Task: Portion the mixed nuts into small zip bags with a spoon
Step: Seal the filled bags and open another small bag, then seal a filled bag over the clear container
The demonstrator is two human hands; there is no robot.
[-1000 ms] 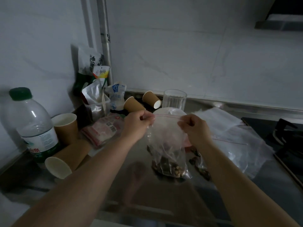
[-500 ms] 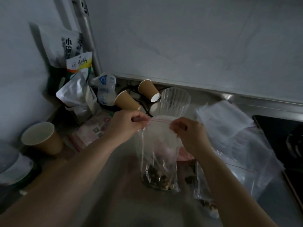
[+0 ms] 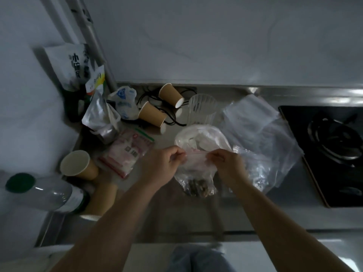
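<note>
At the bottom of the frame a pale cabinet front and a patch of blue trouser fabric show below the edge of a dull steel worktop, which runs across the whole width in dim light. Two bare forearms rise from the lower corners and meet just above the middle. The left hand and the right hand are raised over the worktop, fingers curled inward; each pinches one end of the red-striped top edge of a small clear zip bag, which hangs between them with a dark heap of mixed nuts gathered in its bottom.

At the lower left a clear plastic bottle with a green cap stands beside an upright brown paper cup. Just right of the cup lies a flat pack of pink-printed zip bags. To the right of the hands a crumpled clear plastic bag spreads over the steel, and at the right edge sits a black gas hob.

Behind the hands lies a white thin plastic bag. Farther back stand a ribbed clear tumbler, two brown paper cups lying on their sides over a black cable, and a stack of clear flat bags. At the upper left, food pouches lean in the corner beside a grey pipe. Pale marbled wall fills the top.
</note>
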